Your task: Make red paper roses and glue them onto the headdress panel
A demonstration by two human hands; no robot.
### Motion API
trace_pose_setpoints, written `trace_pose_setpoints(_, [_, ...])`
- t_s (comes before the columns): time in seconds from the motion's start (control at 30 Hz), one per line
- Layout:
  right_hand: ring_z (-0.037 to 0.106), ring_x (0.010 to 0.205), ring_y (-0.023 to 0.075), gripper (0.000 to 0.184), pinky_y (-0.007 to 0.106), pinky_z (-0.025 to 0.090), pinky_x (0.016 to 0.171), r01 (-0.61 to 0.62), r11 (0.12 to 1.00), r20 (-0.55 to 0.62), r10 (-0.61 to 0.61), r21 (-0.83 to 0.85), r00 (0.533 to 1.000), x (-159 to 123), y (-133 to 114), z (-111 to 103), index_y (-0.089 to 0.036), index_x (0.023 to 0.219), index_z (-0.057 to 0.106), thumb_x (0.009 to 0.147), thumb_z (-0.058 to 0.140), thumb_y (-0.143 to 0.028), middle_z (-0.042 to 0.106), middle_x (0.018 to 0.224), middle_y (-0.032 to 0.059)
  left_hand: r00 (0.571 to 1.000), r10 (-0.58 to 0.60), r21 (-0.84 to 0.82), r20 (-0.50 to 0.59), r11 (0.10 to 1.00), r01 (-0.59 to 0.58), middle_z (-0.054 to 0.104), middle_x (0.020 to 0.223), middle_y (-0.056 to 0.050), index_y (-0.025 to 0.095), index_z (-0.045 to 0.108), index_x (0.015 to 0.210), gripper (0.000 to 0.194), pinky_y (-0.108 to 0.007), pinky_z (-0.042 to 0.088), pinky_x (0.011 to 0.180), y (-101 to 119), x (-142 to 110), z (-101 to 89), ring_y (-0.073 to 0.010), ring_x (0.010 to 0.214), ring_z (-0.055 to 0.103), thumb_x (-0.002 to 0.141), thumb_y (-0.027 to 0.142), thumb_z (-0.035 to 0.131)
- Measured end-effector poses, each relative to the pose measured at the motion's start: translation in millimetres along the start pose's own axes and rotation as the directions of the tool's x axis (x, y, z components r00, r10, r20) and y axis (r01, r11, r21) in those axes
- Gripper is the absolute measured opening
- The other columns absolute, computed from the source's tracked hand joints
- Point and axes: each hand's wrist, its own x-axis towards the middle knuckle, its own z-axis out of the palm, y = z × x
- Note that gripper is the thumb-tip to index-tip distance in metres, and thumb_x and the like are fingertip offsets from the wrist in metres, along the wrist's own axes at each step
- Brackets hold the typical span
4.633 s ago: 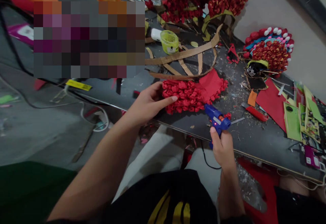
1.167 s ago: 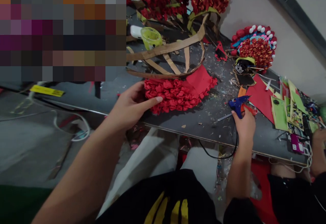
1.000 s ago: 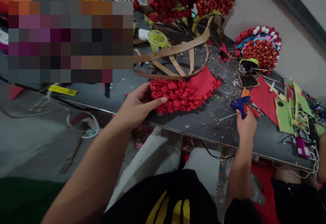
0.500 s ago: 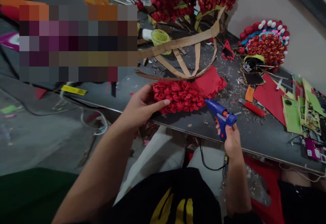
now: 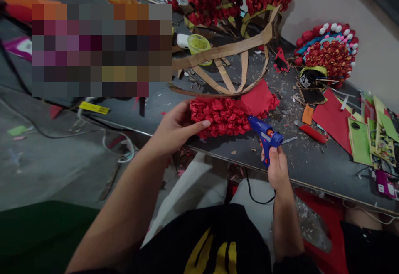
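Observation:
My left hand [image 5: 183, 125] grips the left end of a red crumpled-paper piece [image 5: 220, 116], thumb on top, other fingers hidden behind it. Toward its right end a flat, smooth red patch [image 5: 257, 99] shows among the ruffles. My right hand [image 5: 276, 168] is wrapped around the handle of a blue glue gun [image 5: 267, 135]. The gun's nozzle points up and left, at or very near the ruffled edge beside the flat patch; whether it touches I cannot tell. A clear glue stick [image 5: 289, 140] sticks out of the gun's back.
Just beyond lies a spoked cardboard frame [image 5: 224, 52] with a yellow-green cup [image 5: 199, 46] behind it. To the right are a red-handled cutter [image 5: 313, 133], red paper [image 5: 333, 120] and green pieces [image 5: 358, 141]. Decorated ruffled pieces [image 5: 330, 54] stand against the wall. The table's front edge [image 5: 218, 155] runs near my lap.
My right hand and the glue gun have shifted slightly left, the nozzle going a little up along the red piece. My left hand keeps its hold. The whole view has moved slightly.

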Motion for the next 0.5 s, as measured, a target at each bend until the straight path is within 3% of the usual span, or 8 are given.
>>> trace_pose_setpoints(0.1, [0.057, 0.065, 0.0142, 0.048, 0.027, 0.048, 0.059, -0.062, 0.992, 0.023, 0.06, 0.112, 0.998, -0.6, 0.2, -0.7, -0.021, 0.118, 0.055, 0.092, 0.03, -0.053, 0.064, 0.09, 0.0061, 1.0, 0.001, -0.019, 0.0, 1.0, -0.001, 0.068, 0.087, 0.0, 0.018, 0.063, 0.098, 0.047, -0.018, 0.055, 0.065, 0.7, 0.0, 0.5, -0.0112, 0.072, 0.062, 0.057, 0.026, 0.082])
trace_pose_setpoints(0.5, [0.051, 0.061, 0.0129, 0.046, 0.026, 0.045, 0.058, -0.077, 0.985, 0.025, 0.074, 0.153, 0.997, -1.4, -4.6, -2.4, -0.022, 0.115, 0.057, 0.092, 0.033, -0.053, 0.059, 0.079, 0.0026, 1.0, 0.026, -0.08, 0.018, 0.997, -0.024, 0.068, 0.085, 0.001, 0.017, 0.063, 0.097, 0.048, -0.015, 0.055, 0.063, -3.2, 1.8, 0.1, -0.009, 0.071, 0.062, 0.056, 0.027, 0.085])
